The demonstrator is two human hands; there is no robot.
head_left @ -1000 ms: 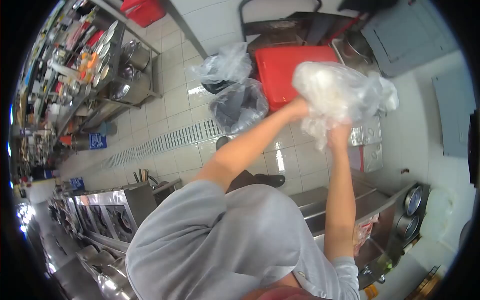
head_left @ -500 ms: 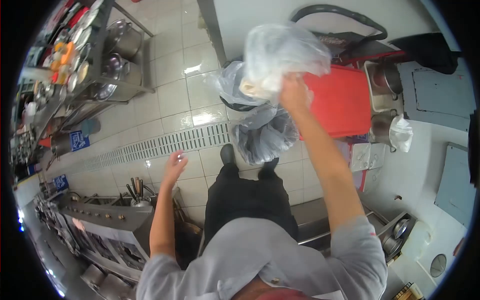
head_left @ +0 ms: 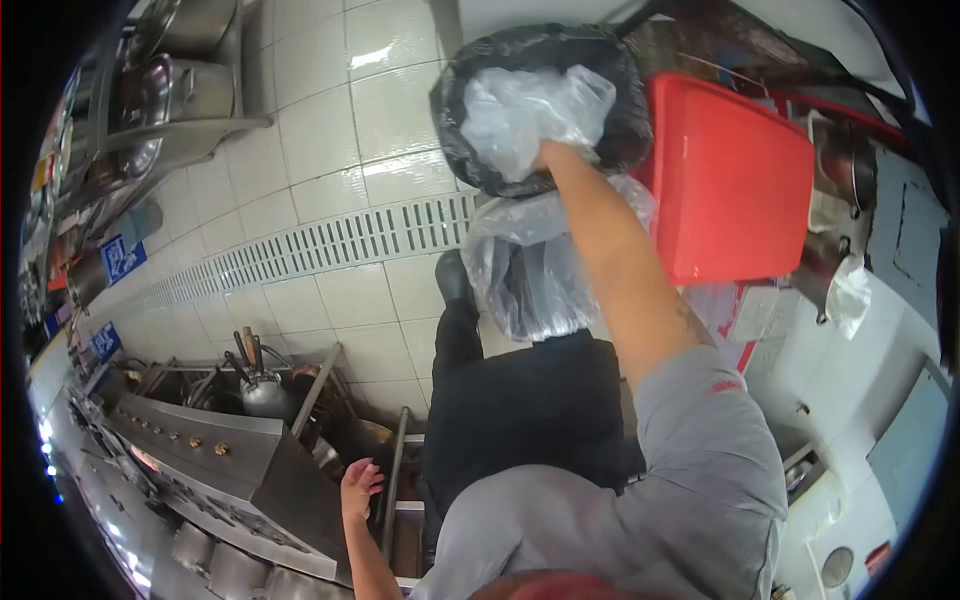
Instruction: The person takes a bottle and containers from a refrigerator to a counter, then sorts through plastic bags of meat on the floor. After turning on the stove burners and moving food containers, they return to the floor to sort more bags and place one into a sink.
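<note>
A crumpled clear plastic bag (head_left: 500, 110) lies inside the mouth of a black-lined bin (head_left: 625, 110) at the top centre. My right hand (head_left: 550, 158) reaches into the bin and is closed on the bag, which partly covers the fingers. Below that bin stands a second container lined with a clear bag (head_left: 535, 280), with my forearm passing over its right side. My left hand (head_left: 362, 488) hangs at the lower left beside the stove, its fingers loosely curled and apart, holding nothing.
A red lid or box (head_left: 735, 180) stands right of the bins. A floor drain grate (head_left: 350, 238) crosses the tiles. Metal shelves with pots (head_left: 205, 90) are at the upper left, a stove (head_left: 200, 440) at the lower left. Pots (head_left: 840, 165) line the right wall.
My right hand has lowered the plastic bag into the black-lined bin. My left hand has moved down toward the stove. My view has shifted closer to the bins as my body leans forward.
</note>
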